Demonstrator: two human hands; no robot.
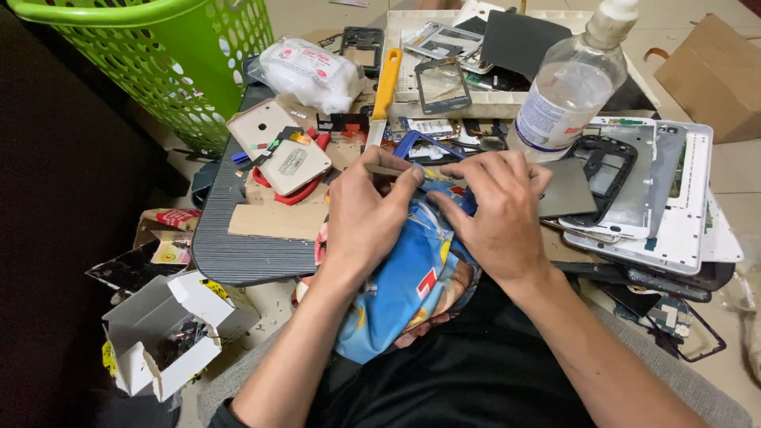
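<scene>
- The left hand (366,212) pinches a thin flat strip (388,170) against a blue cloth bundle (404,281) on the lap.
- The right hand (495,210) is curled closed on the bundle's top; whatever it grips is hidden.
- A slip could jab the right fingertips (they sit close).
- At one o'clock, a clear bottle (572,83) could topple if elbowed.
- Phone shells (642,190) at three o'clock might slide off.

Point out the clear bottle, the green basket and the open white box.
Bottle (571,91): head view, on its clear body above the label.
Basket (170,71): head view, on its perforated side wall.
Box (151,329): head view, on its white top flap.
</scene>
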